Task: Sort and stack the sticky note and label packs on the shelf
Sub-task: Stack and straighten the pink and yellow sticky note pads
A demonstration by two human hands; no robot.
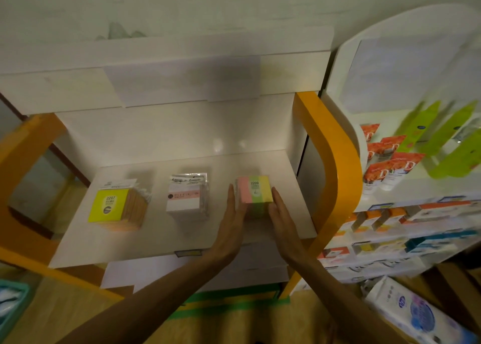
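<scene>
Head view: my left hand (232,214) and right hand (282,211), fingers straight, flank the striped pack (255,190) near the shelf's (161,237) right edge, pressing its sides.

A pale wall (182,2) is seen behind a white display unit with orange side frames (330,145). To the right, a second white rack (390,31) is stocked with boxes and green packets. The floor (65,312) is wood-toned, marked by green tape (234,299).

Three stacks (187,196) abreast on shelf (161,242)
</scene>
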